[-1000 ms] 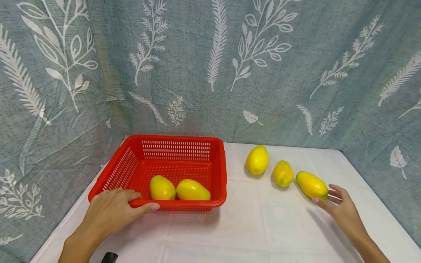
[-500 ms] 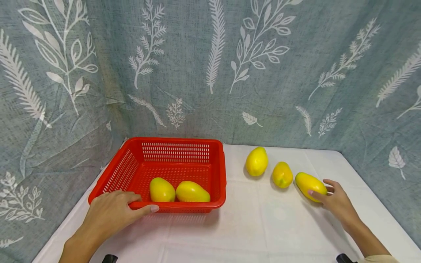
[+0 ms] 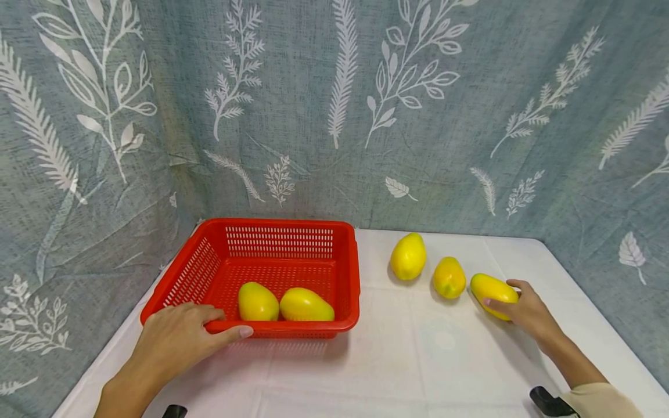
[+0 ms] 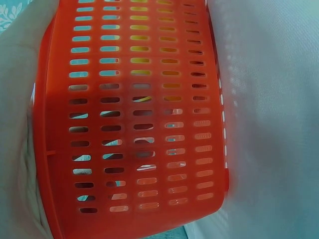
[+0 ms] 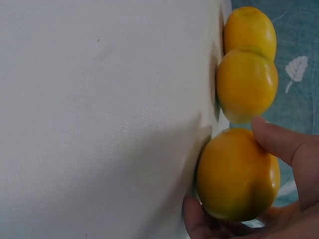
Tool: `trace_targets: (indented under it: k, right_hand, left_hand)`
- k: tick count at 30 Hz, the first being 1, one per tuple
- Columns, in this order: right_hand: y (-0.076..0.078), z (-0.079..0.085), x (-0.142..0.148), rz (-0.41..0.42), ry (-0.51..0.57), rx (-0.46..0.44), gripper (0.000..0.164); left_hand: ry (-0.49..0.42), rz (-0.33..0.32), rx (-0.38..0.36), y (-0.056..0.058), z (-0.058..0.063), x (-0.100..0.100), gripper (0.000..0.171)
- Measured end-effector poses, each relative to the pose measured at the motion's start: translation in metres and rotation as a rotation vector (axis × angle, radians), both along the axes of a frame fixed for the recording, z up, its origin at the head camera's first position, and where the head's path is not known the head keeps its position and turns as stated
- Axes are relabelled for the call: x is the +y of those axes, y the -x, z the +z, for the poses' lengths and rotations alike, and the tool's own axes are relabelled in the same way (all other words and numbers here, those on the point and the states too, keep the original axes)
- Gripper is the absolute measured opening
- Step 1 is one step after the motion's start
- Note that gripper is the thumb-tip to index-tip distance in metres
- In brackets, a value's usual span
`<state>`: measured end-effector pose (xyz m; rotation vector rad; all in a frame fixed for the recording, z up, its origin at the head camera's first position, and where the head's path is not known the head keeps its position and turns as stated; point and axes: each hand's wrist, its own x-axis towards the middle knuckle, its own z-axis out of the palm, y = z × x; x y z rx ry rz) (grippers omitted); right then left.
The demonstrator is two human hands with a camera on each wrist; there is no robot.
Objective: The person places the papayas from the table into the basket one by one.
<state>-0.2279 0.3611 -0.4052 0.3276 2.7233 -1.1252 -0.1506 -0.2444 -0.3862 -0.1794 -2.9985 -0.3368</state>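
While the left hand (image 3: 177, 339) grips the basket (image 3: 298, 326), the right hand (image 3: 528, 310) pinches 1 fruit (image 3: 490, 288), apparently the grasping step, a secure lift seemingly called for next.

My right hand (image 3: 527, 310), one second ago at the end of the rightmost fruit (image 3: 487, 287), now grips it farther along; my sleeve (image 3: 601, 400) enters view.

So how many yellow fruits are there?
5: left fruit and right fruit in the red basket; back fruit and middle fruit on the white cloth; last fruit held by the right hand.
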Motion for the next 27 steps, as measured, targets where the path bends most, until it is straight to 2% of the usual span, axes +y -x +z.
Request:
trace_targets:
  k: [7, 12, 21, 27]
  right_hand:
    - [0.003, 0.000, -0.001, -0.001, -0.012, 0.001, 0.105]
    - [0.002, -0.001, 0.001, -0.015, -0.014, 0.001, 0.107]
    - [-0.008, 0.004, 0.004, -0.049, -0.004, 0.003, 0.111]
    - [-0.018, 0.014, 0.001, -0.039, -0.022, 0.029, 0.113]
  left_hand:
    - [0.006, 0.018, -0.036, 0.001, 0.002, 0.001, 0.082]
    - [0.006, 0.015, -0.031, 0.001, 0.002, 0.001, 0.082]
    - [0.002, 0.010, -0.016, 0.000, 0.001, 0.001, 0.080]
    - [0.006, 0.013, -0.026, 0.000, 0.002, 0.001, 0.081]
